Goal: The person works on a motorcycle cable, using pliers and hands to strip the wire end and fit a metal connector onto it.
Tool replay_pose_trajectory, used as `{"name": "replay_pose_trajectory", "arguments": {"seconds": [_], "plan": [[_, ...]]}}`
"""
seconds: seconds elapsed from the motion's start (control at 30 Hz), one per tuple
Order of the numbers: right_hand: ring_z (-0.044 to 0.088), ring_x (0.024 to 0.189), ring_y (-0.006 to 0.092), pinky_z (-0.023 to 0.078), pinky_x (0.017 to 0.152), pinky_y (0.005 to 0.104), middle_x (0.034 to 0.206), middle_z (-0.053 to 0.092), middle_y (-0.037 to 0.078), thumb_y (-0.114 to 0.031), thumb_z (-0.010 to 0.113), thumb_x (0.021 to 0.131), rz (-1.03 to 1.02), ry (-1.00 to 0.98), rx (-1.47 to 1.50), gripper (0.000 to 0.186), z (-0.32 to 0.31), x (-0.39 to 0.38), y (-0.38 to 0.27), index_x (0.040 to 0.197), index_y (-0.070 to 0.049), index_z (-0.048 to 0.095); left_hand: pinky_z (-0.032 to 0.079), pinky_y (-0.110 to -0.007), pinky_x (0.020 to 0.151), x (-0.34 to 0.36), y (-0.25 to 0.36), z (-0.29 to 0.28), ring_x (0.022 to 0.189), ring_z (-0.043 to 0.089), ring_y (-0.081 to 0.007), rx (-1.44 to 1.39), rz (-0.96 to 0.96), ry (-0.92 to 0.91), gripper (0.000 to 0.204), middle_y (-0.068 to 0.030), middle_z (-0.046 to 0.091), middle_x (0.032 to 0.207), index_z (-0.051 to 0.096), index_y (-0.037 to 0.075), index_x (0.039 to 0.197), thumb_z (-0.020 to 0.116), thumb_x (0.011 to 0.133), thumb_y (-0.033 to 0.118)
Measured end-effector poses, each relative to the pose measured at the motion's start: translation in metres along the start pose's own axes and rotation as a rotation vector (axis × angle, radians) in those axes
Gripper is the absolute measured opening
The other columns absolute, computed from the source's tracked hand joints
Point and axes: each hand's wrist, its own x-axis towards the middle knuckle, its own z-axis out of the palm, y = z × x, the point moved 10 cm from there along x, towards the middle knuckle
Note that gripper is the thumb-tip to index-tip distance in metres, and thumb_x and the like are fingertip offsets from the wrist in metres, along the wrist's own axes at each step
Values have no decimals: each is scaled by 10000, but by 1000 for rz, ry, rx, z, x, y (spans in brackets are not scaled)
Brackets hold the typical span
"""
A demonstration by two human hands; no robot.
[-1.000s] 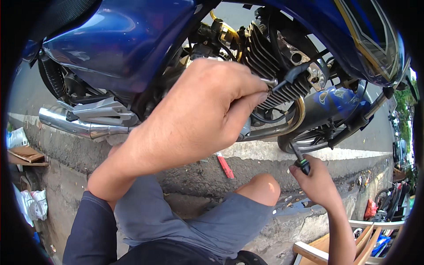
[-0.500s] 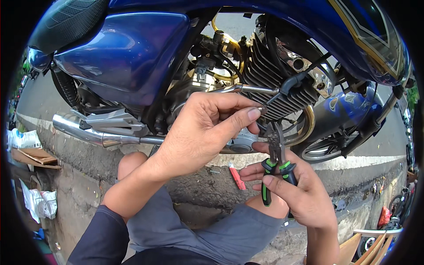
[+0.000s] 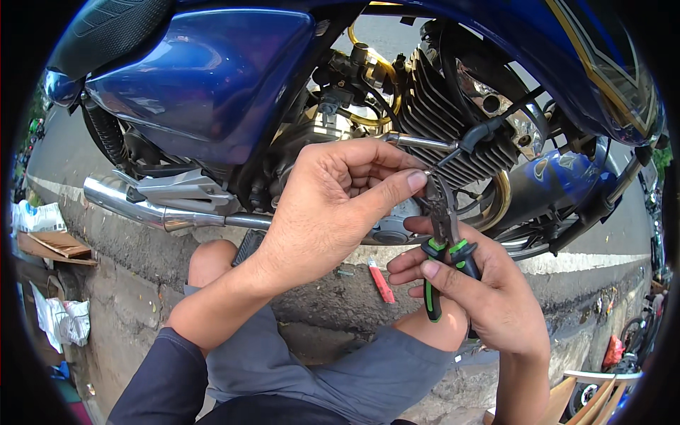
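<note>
Our left hand (image 3: pixel 333 205) reaches up to the blue motorcycle (image 3: pixel 205 85), thumb and forefinger pressed together on the end of a thin cable (image 3: pixel 443 161) just below the finned engine (image 3: pixel 443 120). Our right hand (image 3: pixel 482 290) wraps closed around green-and-black pliers (image 3: pixel 445 241), whose nose points up and meets the cable at the left fingertips. A red tool (image 3: pixel 380 280) lies on the kerb (image 3: pixel 127 248) below, well apart from both hands

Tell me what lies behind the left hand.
Behind the left hand sit the engine's cooling fins and a round silver cover; the hand hides most of that cover.
</note>
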Motion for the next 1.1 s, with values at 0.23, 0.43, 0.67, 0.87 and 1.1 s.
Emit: {"name": "replay_pose_trajectory", "arguments": {"seconds": [0.23,0.43,0.67,0.87,1.1], "plan": [[775,1084,272,609,919,352,1122,773,195,-75,664,1067,14,-39,-6,476,-6,4,-12,1500,85,546,527,-210,757,-1,5,0,878,676,-51,73,98,22,189,-61,795,1011,777,-53,1205,771,1028,14],[753,977,217,594,883,334,1037,769,151,-94,676,1069,32,-61,-43,451,-9,1,-15,1473,80,573,548,-242,810,-5,25,-1,933,700,-80,291,287,63,171,-65,799,1033,790,-38,1174,777,1005,-9],[738,918,204,585,858,325,977,749,126,-107,665,1091,11,-32,-66,433,-9,2,-12,1468,85,573,558,-279,797,-7,34,0,881,723,-144,399,467,106,173,-105,805,1013,803,-42,1132,780,961,-44],[696,808,126,572,737,273,886,711,48,-123,653,1114,52,-72,31,360,-7,3,-11,1406,84,612,551,-298,758,-12,41,3,822,722,-185,491,603,102,202,-125,803,935,814,-46,1104,782,910,-92],[617,680,97,497,629,267,769,654,28,-157,717,1085,117,-52,19,296,-10,7,-10,1266,75,687,532,-294,721,-10,37,4,780,703,-181,471,639,94,213,-125,795,910,818,-49,1093,785,892,-113]]}}
